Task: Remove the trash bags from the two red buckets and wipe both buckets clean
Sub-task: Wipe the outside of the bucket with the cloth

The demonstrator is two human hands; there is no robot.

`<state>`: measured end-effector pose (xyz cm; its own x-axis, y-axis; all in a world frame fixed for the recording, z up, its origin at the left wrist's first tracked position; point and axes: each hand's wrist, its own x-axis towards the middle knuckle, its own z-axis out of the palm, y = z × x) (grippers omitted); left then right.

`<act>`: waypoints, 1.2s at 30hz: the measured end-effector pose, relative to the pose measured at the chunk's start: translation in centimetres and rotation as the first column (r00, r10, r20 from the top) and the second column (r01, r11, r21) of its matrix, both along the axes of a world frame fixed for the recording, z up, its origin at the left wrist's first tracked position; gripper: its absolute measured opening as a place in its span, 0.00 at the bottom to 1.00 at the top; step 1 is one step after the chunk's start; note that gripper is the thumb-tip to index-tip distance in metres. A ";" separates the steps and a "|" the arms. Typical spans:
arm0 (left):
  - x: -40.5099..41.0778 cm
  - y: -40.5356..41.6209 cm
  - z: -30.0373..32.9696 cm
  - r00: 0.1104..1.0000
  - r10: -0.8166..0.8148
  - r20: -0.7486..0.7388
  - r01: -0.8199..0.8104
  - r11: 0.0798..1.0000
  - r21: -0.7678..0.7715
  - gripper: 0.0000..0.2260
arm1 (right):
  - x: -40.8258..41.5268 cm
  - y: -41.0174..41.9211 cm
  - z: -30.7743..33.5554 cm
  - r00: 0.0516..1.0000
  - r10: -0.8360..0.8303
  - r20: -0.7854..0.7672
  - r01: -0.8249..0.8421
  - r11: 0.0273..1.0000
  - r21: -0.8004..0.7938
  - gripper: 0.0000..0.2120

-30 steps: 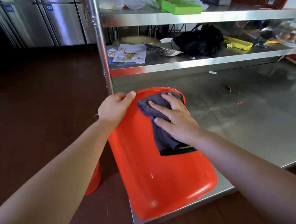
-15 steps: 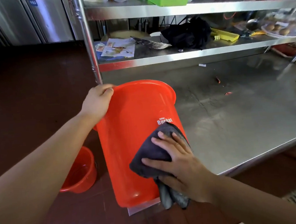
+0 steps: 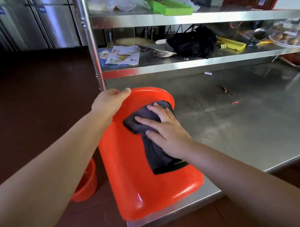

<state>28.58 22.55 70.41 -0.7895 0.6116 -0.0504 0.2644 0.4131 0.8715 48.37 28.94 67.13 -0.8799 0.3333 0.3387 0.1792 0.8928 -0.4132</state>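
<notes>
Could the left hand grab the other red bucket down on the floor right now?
Probably not yet: the left hand grips the rim of the bucket on the table. The floor bucket sits unobstructed below that arm.

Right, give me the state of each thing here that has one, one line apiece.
Large red bucket: on its side on the steel table, no bag visible on it.
Dark cloth: pressed flat against the bucket's outer wall.
Right hand: flat on the cloth.
Left hand: gripping the bucket's rim.
Second red bucket: on the floor, mostly hidden.
</notes>
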 end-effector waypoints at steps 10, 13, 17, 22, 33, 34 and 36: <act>-0.4 -1.2 -1.7 0.956 0.005 0.293 -0.076 0.970 0.230 0.17 | -3.7 3.0 1.6 0.994 -0.084 0.065 0.078 0.993 0.085 0.21; -1.0 -2.1 -2.1 0.954 -0.037 0.299 -0.035 0.973 0.230 0.12 | -0.8 1.1 1.0 0.994 0.006 0.111 -0.024 0.986 0.167 0.22; -1.3 -3.1 -2.4 0.972 -0.053 0.229 0.006 0.980 0.199 0.10 | 4.1 -1.3 -0.2 0.985 0.109 0.136 -0.131 0.978 0.160 0.24; -1.3 -2.1 -1.4 0.993 0.013 0.118 -0.029 0.990 0.139 0.10 | 9.2 -3.1 -1.8 0.973 0.171 0.152 -0.197 0.965 0.175 0.24; -0.7 0.5 0.2 0.960 -0.001 0.279 0.005 1.000 -0.013 0.28 | 6.4 -3.2 -1.0 0.977 0.157 0.143 -0.177 0.973 0.147 0.22; -0.8 0.4 0.0 0.965 0.003 0.263 -0.003 1.000 -0.001 0.26 | 5.3 -2.5 -0.7 0.980 0.146 0.136 -0.163 0.979 0.120 0.21; -0.9 0.4 -0.2 0.971 -0.006 0.239 0.002 1.000 0.017 0.23 | 3.0 -1.1 -0.1 0.989 0.112 0.100 -0.121 0.989 0.083 0.21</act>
